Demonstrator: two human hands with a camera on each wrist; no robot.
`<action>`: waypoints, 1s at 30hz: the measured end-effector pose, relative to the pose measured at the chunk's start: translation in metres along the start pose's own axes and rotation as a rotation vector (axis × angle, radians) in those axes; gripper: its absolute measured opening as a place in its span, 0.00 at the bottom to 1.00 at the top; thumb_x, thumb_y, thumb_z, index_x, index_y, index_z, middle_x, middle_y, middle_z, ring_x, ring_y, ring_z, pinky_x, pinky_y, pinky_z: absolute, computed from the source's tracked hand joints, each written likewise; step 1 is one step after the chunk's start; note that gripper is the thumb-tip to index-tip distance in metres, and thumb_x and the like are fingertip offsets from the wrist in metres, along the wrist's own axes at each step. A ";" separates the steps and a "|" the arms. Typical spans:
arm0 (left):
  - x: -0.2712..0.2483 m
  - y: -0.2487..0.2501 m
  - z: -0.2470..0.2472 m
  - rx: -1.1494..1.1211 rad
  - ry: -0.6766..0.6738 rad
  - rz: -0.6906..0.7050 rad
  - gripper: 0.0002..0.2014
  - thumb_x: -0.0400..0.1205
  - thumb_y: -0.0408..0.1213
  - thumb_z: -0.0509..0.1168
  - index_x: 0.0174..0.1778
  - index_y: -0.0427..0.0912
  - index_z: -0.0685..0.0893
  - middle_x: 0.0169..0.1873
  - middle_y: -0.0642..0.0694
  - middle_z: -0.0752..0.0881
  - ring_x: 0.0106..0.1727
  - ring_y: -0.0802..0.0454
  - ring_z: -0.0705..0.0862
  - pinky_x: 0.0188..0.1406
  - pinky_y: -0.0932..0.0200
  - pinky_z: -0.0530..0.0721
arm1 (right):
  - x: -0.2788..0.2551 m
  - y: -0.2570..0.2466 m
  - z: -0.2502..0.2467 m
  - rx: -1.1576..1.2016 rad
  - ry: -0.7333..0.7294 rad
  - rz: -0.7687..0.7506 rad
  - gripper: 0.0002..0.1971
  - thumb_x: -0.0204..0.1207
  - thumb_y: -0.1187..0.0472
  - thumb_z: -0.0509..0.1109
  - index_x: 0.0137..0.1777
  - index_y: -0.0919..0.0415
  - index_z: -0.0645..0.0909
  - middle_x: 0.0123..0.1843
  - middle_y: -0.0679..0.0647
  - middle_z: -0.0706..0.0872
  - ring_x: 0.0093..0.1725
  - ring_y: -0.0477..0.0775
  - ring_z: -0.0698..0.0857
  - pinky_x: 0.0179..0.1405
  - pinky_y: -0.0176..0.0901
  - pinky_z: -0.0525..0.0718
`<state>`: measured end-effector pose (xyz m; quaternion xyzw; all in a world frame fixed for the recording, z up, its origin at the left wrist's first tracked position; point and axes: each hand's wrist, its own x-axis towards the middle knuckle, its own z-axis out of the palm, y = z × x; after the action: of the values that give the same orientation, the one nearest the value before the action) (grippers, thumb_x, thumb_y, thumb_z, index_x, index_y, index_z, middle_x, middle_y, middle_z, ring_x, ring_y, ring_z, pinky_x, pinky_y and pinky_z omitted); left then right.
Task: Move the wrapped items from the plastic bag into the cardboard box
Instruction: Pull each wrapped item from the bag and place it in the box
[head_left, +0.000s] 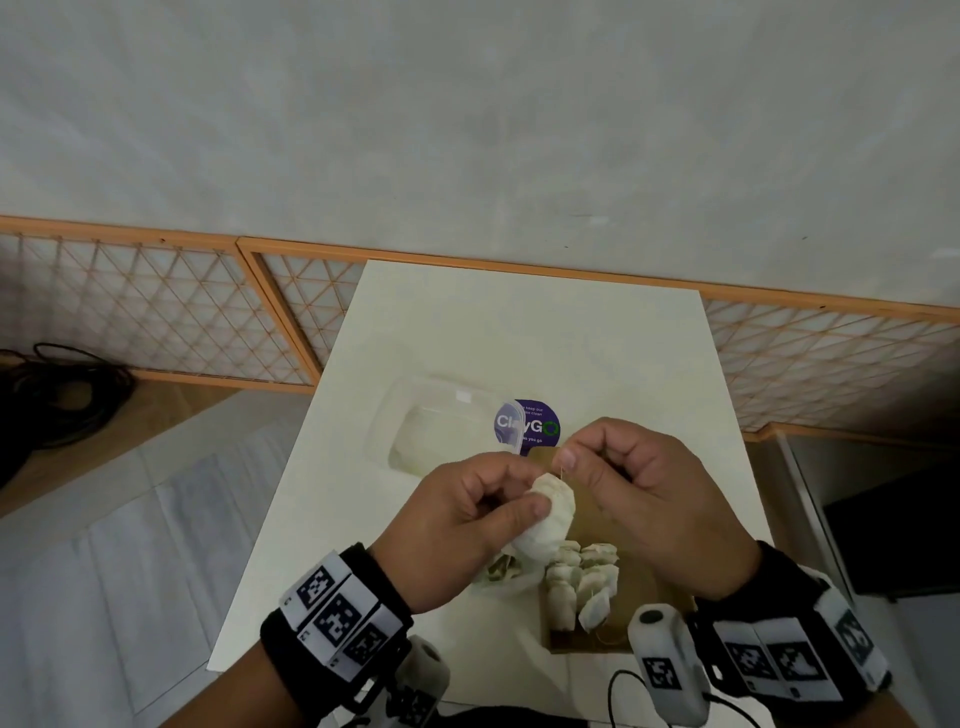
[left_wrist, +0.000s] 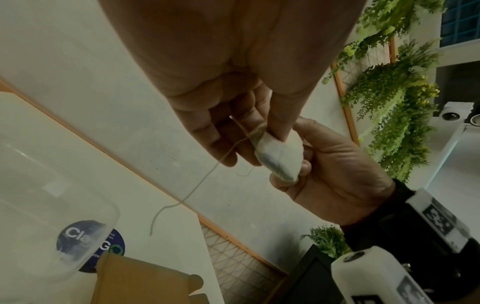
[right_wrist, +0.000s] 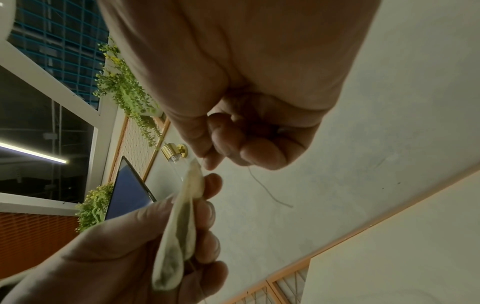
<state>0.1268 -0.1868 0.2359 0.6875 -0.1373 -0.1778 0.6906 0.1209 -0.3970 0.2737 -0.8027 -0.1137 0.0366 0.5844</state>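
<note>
My left hand (head_left: 522, 496) holds a white wrapped tea bag (head_left: 550, 519) above the table, thumb on its front. My right hand (head_left: 569, 454) pinches the bag's thin string (head_left: 562, 472) at its top corner. In the left wrist view the tea bag (left_wrist: 280, 156) sits between thumb and fingers, and the string (left_wrist: 197, 185) dangles loose. The right wrist view shows the tea bag (right_wrist: 179, 236) edge-on and the string (right_wrist: 267, 193) trailing from my pinch. Below, the open cardboard box (head_left: 641, 597) holds several tea bags (head_left: 582, 582). A crumpled plastic bag (head_left: 506, 574) lies left of it, partly hidden by my left hand.
A clear plastic container (head_left: 431, 431) stands on the white table (head_left: 519, 332) beyond my hands, beside a round purple sticker (head_left: 535, 423). Lattice panels (head_left: 156, 306) line the wall behind. Black cables (head_left: 57, 395) lie on the floor at the left.
</note>
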 end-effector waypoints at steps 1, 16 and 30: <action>0.000 0.000 0.000 0.008 0.010 -0.003 0.08 0.84 0.37 0.72 0.57 0.44 0.91 0.42 0.31 0.89 0.46 0.27 0.87 0.51 0.32 0.86 | 0.000 0.001 0.001 -0.015 -0.005 0.006 0.12 0.84 0.52 0.70 0.44 0.59 0.87 0.32 0.62 0.81 0.30 0.53 0.74 0.30 0.44 0.74; 0.000 -0.005 -0.019 -0.103 0.166 -0.006 0.10 0.83 0.33 0.67 0.51 0.27 0.83 0.53 0.23 0.88 0.47 0.30 0.88 0.47 0.45 0.85 | 0.011 0.078 0.050 0.136 -0.203 0.344 0.08 0.89 0.60 0.68 0.52 0.64 0.84 0.35 0.49 0.85 0.32 0.48 0.81 0.33 0.40 0.80; -0.045 -0.026 -0.063 -0.057 0.271 -0.092 0.03 0.87 0.27 0.68 0.49 0.33 0.85 0.35 0.43 0.88 0.35 0.48 0.87 0.37 0.57 0.86 | 0.010 0.189 0.125 -0.939 -0.461 0.218 0.14 0.88 0.52 0.57 0.67 0.50 0.80 0.57 0.53 0.81 0.48 0.56 0.81 0.46 0.47 0.81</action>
<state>0.1117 -0.1104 0.2112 0.6908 -0.0061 -0.1189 0.7131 0.1327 -0.3338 0.0566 -0.9560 -0.1594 0.2177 0.1148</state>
